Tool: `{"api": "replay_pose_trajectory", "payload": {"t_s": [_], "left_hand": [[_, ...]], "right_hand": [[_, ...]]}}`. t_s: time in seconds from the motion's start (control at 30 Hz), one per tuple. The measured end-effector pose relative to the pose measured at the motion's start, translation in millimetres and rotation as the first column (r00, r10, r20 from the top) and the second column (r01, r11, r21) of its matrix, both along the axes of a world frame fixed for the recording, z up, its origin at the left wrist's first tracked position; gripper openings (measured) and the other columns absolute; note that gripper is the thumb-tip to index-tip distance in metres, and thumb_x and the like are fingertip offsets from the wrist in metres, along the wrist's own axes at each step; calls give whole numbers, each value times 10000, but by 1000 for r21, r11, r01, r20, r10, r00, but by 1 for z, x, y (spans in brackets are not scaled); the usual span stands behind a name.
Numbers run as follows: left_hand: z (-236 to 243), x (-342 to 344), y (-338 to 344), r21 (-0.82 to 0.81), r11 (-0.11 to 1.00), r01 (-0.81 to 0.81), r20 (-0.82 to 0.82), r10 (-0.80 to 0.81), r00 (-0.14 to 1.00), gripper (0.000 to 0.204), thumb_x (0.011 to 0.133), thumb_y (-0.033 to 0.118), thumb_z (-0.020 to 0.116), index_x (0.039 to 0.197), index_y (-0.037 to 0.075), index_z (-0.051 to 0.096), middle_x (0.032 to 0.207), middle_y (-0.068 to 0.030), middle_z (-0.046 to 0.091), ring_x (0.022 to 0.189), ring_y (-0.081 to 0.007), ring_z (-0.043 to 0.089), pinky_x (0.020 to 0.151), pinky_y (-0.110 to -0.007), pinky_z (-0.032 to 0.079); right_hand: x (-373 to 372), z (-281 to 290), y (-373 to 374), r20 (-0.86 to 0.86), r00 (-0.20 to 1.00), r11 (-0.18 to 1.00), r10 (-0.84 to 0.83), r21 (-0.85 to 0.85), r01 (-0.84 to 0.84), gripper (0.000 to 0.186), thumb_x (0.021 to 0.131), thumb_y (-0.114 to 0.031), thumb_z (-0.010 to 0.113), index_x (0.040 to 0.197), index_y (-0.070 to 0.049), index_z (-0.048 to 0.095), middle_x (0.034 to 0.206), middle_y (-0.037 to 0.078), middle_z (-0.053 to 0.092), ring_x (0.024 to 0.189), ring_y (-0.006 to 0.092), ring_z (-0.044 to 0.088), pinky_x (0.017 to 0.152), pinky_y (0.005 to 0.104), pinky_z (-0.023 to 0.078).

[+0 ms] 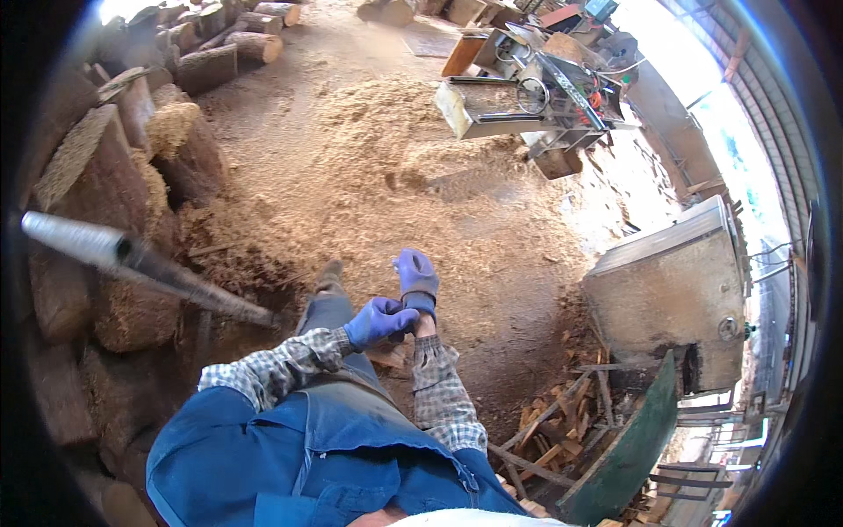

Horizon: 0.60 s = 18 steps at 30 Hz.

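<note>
The gloved left hand pinches at the cuff of the already gloved right hand, whose curled grip is unclear. Bare wrist suggests some fitting remains.

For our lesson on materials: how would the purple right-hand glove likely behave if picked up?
The right glove is probably floppy: it bends with the curled right hand. It looks light, thin enough to follow that hand's shape. Its snug cuff suggests it may stretch.

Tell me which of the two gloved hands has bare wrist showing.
The right hand: its bare wrist shows between glove cuff and checked sleeve. The left hand, touching that cuff, shows no skin at its wrist.
</note>
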<state>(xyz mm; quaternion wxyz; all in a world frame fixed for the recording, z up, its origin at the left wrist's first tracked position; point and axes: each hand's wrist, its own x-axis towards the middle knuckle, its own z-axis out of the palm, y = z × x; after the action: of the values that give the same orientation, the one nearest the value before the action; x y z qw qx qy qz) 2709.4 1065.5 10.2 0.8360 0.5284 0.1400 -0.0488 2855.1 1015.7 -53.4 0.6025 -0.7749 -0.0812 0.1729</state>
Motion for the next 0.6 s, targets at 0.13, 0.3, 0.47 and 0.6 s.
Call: {"api": "replay_pose_trajectory", "payload": {"t_s": [0.13,0.3,0.47,0.6], "left_hand": [[-20,79,46,79,976,201,-70,-196,978,316,908,336,718,785,46,702,690,13,639,598,-60,556,552,-236,446],[-102,200,137,842,415,346,-134,-461,877,408,829,514,722,902,114,748,760,-118,723,632,-303,687,605,-399,534],[-7,280,193,682,393,617,-338,-579,742,458,868,522,604,856,73,699,715,-113,693,671,-290,678,643,-405,528],[5,330,230,635,510,580,-347,-483,804,396,875,451,563,864,79,698,704,-112,686,656,-286,672,631,-430,518]], "right_hand": [[87,-29,12,43,999,999,-21,-28,22,287,949,-226,626,1122,-7,691,1022,80,724,890,181,704,777,306,565],[167,-28,103,335,942,999,28,-43,-14,262,905,-176,699,1139,-59,700,1050,107,721,939,204,689,855,332,543],[236,-16,141,104,991,992,79,-105,-68,264,889,-207,714,1089,-34,715,1060,123,723,975,211,685,873,325,532],[302,-45,159,-201,814,611,544,-570,-549,389,862,-361,691,1032,-13,725,1025,220,718,926,293,708,811,414,544]]}}
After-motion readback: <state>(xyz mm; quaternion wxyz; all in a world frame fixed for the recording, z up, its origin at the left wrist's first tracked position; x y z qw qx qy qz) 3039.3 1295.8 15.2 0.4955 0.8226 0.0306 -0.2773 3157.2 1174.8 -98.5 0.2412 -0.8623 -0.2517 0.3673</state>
